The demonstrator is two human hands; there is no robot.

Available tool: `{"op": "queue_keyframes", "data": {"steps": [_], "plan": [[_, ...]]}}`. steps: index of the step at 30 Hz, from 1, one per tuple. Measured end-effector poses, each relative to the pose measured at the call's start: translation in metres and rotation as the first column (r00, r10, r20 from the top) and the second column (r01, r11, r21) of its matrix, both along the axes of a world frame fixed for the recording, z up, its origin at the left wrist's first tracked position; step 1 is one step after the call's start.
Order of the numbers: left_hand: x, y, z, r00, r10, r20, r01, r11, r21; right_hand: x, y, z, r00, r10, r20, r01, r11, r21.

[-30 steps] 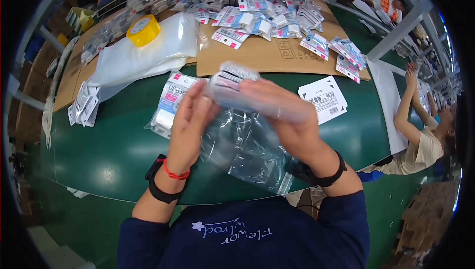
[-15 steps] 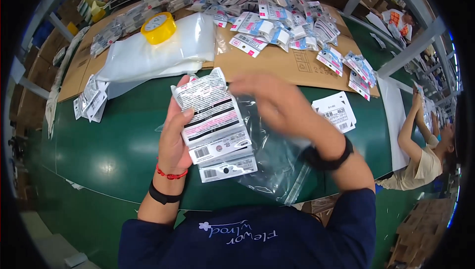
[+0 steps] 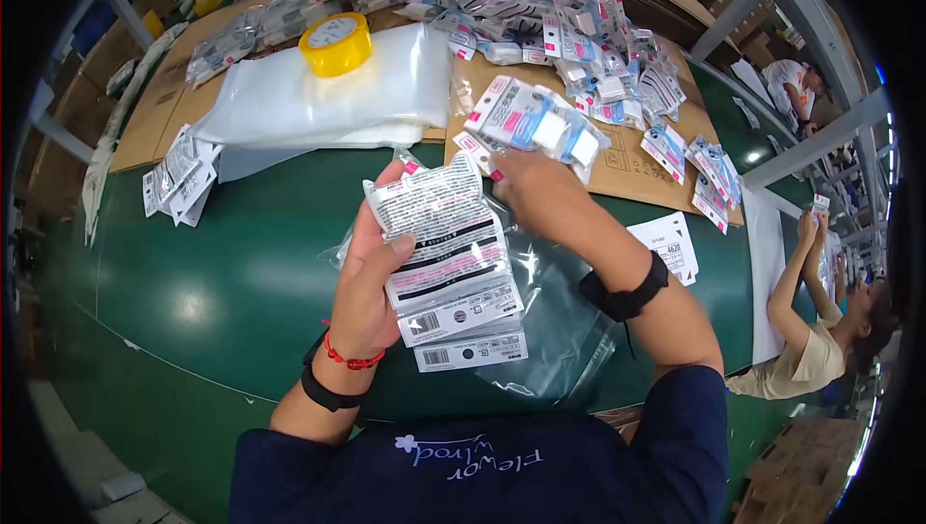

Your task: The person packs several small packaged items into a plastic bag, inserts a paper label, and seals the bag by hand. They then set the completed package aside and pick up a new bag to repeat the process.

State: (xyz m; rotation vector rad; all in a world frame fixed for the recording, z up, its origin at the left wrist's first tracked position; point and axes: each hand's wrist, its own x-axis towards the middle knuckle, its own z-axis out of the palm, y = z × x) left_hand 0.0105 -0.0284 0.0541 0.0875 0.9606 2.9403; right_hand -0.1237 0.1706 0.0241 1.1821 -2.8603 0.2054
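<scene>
Green and glossy, the packing table is filling most of the view, with flattened brown cardboard lying across its far side. On the cardboard a heap of small packets is spreading towards the far right corner, and a roll of yellow tape is sitting on a stack of white plastic bags just beside it. A few more packets are lying loose near the table's left edge.

The left hand is closing around a fanned stack of flat packets, thumb pressing across the front and the fingers wrapping behind, holding them upright above the table with their printed backs and barcode labels facing the camera. Under that stack a clear plastic bag is lying crumpled on the green surface.

The right hand is gripping a bundle of pink and white packets, lifting it over the near edge of the cardboard; its fingertips are largely hidden behind the bundle, so the exact grip is hard to make out. A white label sheet is resting on the table just right of that forearm.

At the far right another person is working with raised arms.
</scene>
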Motion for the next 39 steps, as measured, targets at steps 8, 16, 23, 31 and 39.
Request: {"op": "queue_keyframes", "data": {"steps": [8, 16, 23, 31, 39], "plan": [[-0.003, -0.001, -0.003, 1.0, -0.002, -0.028, 0.002, 1.0, -0.002, -0.085, 0.057, 0.008, 0.973, -0.228, -0.042, 0.137, 0.711, -0.69], [-0.002, 0.002, -0.004, 0.999, -0.009, -0.035, 0.008, 1.0, -0.011, -0.127, 0.082, 0.002, 0.985, -0.113, -0.129, 0.091, 0.982, -0.163], [-0.001, 0.002, -0.007, 0.996, -0.05, -0.078, 0.045, 0.997, -0.064, -0.135, 0.054, 0.015, 0.96, -0.22, -0.174, 0.239, 0.966, 0.094], [0.001, 0.005, -0.011, 0.995, -0.044, -0.087, 0.035, 0.994, -0.101, -0.121, 0.06, 0.007, 0.916, -0.315, -0.248, 0.251, 0.933, -0.258], [0.0, 0.002, -0.013, 0.998, -0.036, -0.052, 0.03, 0.994, -0.109, 0.034, 0.032, 0.062, 0.875, -0.207, -0.437, -0.065, 0.845, -0.531]]}}
